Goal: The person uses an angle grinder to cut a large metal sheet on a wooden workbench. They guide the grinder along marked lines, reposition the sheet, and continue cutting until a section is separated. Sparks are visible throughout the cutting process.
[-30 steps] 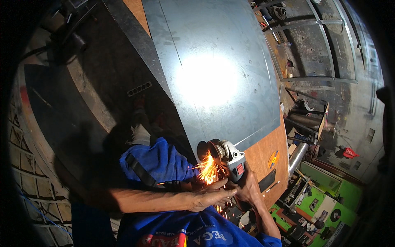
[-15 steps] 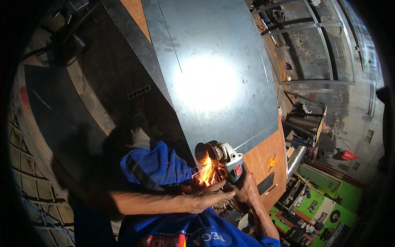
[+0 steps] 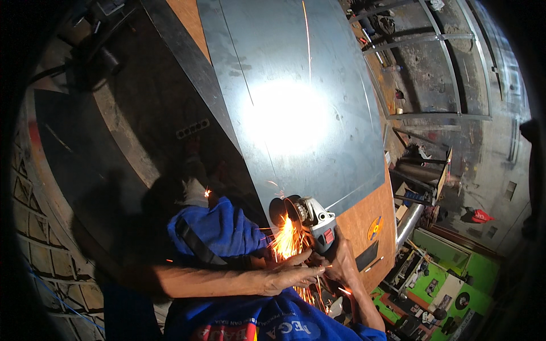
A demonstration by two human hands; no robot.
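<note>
An angle grinder (image 3: 323, 232) with a pale metal head is at the near edge of a large grey metal sheet (image 3: 318, 51). My right hand (image 3: 343, 262) is wrapped round its body from the right. Its disc (image 3: 291, 209) stands on edge at the sheet's near corner, and bright orange sparks (image 3: 289, 241) pour down toward me. Just below the grinder, my left hand (image 3: 287, 278) reaches across from the left with fingers stretched out, close to the sparks. Whether its fingertips touch the grinder or the right hand cannot be made out.
Under the sheet lies a wooden board (image 3: 355, 219), bearing an orange disc (image 3: 375, 228), a dark flat plate (image 3: 367, 256) and a thin stick (image 3: 373, 263). A socket strip (image 3: 193, 129) is on the floor at left. Metal framing (image 3: 446, 62) stands far right; tools clutter a green surface (image 3: 424, 275).
The spark stream is brighter and spreads farther, with stray streaks over the sheet, by my leg and below my hands. Both hands and the grinder stay almost in place.
</note>
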